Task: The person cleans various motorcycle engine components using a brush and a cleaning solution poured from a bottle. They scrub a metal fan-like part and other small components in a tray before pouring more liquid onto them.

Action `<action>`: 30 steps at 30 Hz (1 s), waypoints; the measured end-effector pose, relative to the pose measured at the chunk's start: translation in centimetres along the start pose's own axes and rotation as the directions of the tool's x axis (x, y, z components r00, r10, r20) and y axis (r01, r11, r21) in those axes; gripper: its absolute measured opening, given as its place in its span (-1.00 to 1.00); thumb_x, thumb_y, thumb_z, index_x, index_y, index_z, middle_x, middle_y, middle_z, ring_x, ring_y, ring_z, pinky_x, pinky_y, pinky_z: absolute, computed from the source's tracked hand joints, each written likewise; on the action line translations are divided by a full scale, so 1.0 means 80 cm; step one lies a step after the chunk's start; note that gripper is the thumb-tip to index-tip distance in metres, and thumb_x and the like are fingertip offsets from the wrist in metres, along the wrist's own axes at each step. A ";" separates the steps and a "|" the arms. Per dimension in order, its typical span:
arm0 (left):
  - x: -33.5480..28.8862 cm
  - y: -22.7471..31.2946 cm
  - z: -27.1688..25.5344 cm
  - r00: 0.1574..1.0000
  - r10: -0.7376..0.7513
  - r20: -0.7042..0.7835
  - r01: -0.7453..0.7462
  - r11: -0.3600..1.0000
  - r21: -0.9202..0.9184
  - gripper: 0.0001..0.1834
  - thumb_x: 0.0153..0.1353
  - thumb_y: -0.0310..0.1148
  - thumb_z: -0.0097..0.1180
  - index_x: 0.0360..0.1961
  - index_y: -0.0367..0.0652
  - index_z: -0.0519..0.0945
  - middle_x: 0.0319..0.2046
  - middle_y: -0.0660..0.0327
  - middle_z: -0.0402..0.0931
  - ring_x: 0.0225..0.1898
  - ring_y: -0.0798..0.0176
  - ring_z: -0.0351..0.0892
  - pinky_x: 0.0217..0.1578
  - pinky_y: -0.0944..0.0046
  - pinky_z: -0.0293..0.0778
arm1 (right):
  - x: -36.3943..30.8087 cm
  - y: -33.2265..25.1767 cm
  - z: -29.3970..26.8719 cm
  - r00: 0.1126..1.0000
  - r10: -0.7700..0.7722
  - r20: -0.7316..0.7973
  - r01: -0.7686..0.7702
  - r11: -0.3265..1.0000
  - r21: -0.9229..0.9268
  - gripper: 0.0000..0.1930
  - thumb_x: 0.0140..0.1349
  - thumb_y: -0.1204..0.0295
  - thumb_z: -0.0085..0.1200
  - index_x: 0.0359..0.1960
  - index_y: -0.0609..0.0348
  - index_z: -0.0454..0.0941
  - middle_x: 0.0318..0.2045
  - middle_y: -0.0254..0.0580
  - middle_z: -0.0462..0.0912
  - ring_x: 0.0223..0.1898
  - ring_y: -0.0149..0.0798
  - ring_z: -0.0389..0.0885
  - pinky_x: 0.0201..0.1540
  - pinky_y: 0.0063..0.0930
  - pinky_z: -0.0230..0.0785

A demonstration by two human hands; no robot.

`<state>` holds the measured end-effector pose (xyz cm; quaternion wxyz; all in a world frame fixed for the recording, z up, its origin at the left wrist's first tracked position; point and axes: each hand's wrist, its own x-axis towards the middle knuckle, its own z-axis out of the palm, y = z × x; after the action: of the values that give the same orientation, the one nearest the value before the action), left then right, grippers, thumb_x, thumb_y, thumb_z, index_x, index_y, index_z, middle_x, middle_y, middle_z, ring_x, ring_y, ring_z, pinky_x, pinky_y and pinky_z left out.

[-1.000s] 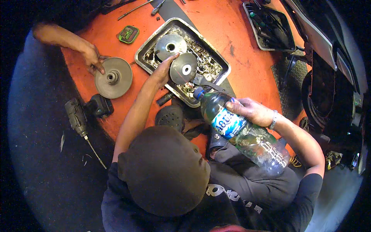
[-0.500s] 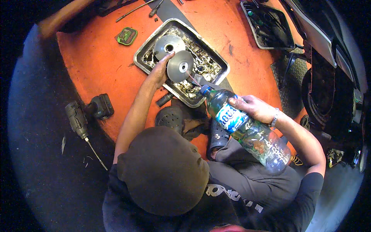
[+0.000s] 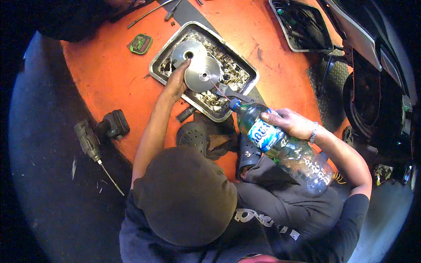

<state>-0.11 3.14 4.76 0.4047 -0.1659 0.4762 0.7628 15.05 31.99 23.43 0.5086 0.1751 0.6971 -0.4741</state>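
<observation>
My left hand (image 3: pixel 176 82) is closed on the edge of a shiny metal pulley disc (image 3: pixel 198 82) with a central hole, thumb on its face, fingers hidden underneath. It is over a metal tray (image 3: pixel 257 78) of wet, silvery, dirty liquid. A second pulley disc (image 3: pixel 186 47) is partly behind the held one. My right hand (image 3: pixel 294 124) grips a clear plastic bottle (image 3: pixel 287 153) with a blue cap, tilted toward the disc. A thin reddish line runs from the cap to the disc; I cannot tell whether it is liquid or a tube. A dark-handled tool (image 3: pixel 240 96) crosses the tray's near-right edge.
On the left lies a cordless driver (image 3: pixel 89 139) with a long bit. A green-rimmed container (image 3: pixel 140 44) and a dark cylindrical piece (image 3: pixel 186 114) lie around the tray. Another tray (image 3: pixel 287 33) stands at far right, near a vehicle's wheel (image 3: pixel 363 105). Dark clogs (image 3: pixel 191 136) show below.
The held disc has turned to show a brighter, flatter face. The bottle stays tilted toward it. Another person's arm at the upper left has moved away, and dark clothing is there now.
</observation>
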 end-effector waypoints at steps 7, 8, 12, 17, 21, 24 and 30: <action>-0.001 0.002 0.005 0.990 0.111 -0.088 -0.115 0.992 -0.047 -0.52 0.55 -0.13 -0.29 0.26 -0.24 0.35 0.18 0.11 0.46 0.18 0.18 0.50 0.22 0.05 0.42 | -0.031 -0.012 -0.015 0.997 0.041 0.067 -0.048 0.994 0.096 -0.34 0.36 -0.22 -0.06 -0.10 0.25 0.63 -0.27 -0.32 0.67 -0.26 -0.46 0.57 -0.14 -0.44 0.44; 0.002 0.002 0.004 0.985 0.080 -0.151 -0.093 0.992 -0.083 -0.54 0.55 -0.15 -0.29 0.26 -0.24 0.36 0.17 0.12 0.46 0.16 0.19 0.51 0.21 0.06 0.43 | -0.039 -0.014 -0.017 0.998 -0.008 0.068 0.002 0.996 0.092 -0.38 0.39 -0.17 -0.07 -0.08 0.25 0.62 -0.27 -0.34 0.66 -0.26 -0.48 0.55 -0.15 -0.46 0.43; 0.014 -0.009 -0.010 0.982 -0.031 -0.188 0.010 0.994 -0.111 -0.59 0.55 -0.22 -0.30 0.21 -0.21 0.41 0.02 0.15 0.53 0.04 0.20 0.56 0.13 0.09 0.49 | -0.051 -0.023 -0.023 0.997 -0.023 0.080 0.015 0.995 0.102 -0.38 0.41 -0.15 -0.09 -0.07 0.26 0.61 -0.26 -0.34 0.66 -0.23 -0.48 0.55 -0.13 -0.47 0.42; 0.030 -0.020 -0.026 0.955 -0.105 0.276 0.205 0.907 -0.367 -0.61 0.46 -0.09 -0.12 0.16 -0.06 0.47 -0.28 0.21 0.58 -0.46 0.34 0.59 -0.58 0.30 0.54 | -0.050 -0.033 -0.023 0.993 -0.058 0.106 0.054 0.998 0.042 -0.33 0.39 -0.20 -0.10 -0.11 0.30 0.61 -0.28 -0.30 0.65 -0.24 -0.45 0.55 -0.14 -0.43 0.41; 0.025 -0.015 -0.019 0.903 -0.087 0.420 0.260 0.889 -0.376 -0.32 0.35 0.19 -0.19 0.19 -0.16 0.48 -0.24 0.15 0.59 -0.38 0.22 0.61 -0.56 0.23 0.53 | -0.048 -0.044 -0.022 0.991 -0.079 0.108 0.093 0.987 -0.135 -0.33 0.37 -0.24 -0.12 -0.19 0.25 0.61 -0.35 -0.28 0.62 -0.24 -0.39 0.53 -0.11 -0.35 0.39; 0.011 -0.007 -0.005 0.954 -0.025 0.299 0.102 0.963 -0.248 -0.14 0.29 0.35 -0.21 0.26 -0.21 0.43 -0.03 0.01 0.58 -0.13 -0.01 0.65 -0.25 -0.05 0.64 | -0.049 -0.053 -0.020 0.985 -0.100 0.140 0.117 0.986 -0.121 -0.33 0.36 -0.24 -0.10 -0.14 0.25 0.61 -0.28 -0.20 0.66 -0.17 -0.35 0.57 -0.04 -0.36 0.39; -0.008 0.014 0.000 0.901 -0.089 0.424 0.208 0.947 -0.245 -0.01 0.23 0.48 -0.24 0.31 -0.23 0.35 0.18 -0.17 0.44 0.16 -0.29 0.49 -0.02 -0.39 0.53 | -0.043 -0.061 -0.013 0.980 -0.132 0.146 0.135 0.991 -0.014 -0.32 0.35 -0.23 -0.07 -0.15 0.27 0.61 -0.26 -0.17 0.66 -0.16 -0.33 0.57 -0.04 -0.34 0.39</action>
<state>-0.58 2.62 5.79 0.5244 -0.0957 0.2528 0.8074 12.40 31.28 28.81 0.5269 0.0870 0.6740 -0.5104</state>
